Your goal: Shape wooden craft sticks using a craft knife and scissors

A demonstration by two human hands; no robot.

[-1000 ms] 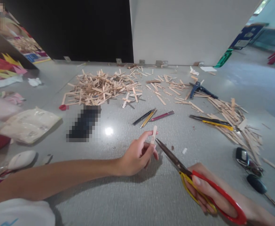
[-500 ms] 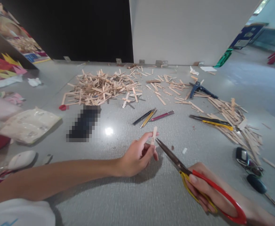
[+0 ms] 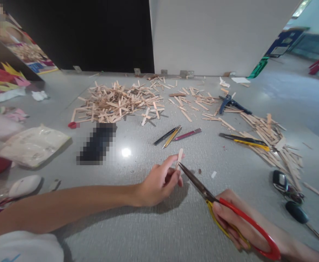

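Observation:
My left hand [image 3: 159,182] pinches a short wooden craft stick [image 3: 180,155] between thumb and fingers, its rounded end pointing away from me. In my right hand [image 3: 230,214] is a pair of scissors [image 3: 196,181] with one red and one yellow handle loop. The scissor tips touch or nearly touch the stick just above my left thumb, and the blades look almost closed. Beyond my left hand lie black, yellow and maroon tweezers-like slim tools [image 3: 172,136]. A small pale scrap [image 3: 214,175] rests on the table near the blades.
A large heap of wooden sticks [image 3: 118,102] lies at the back left; more sticks [image 3: 284,156] spread at the right. Blue-handled pliers [image 3: 227,103], a yellow-and-black utility knife [image 3: 245,141] and keys [image 3: 297,213] lie on the right. A plastic packet [image 3: 36,145] and white mouse [image 3: 25,185] sit left.
The scissors have moved slightly left, bringing their tips to the stick. My left hand has barely shifted and keeps its pinch on the stick.

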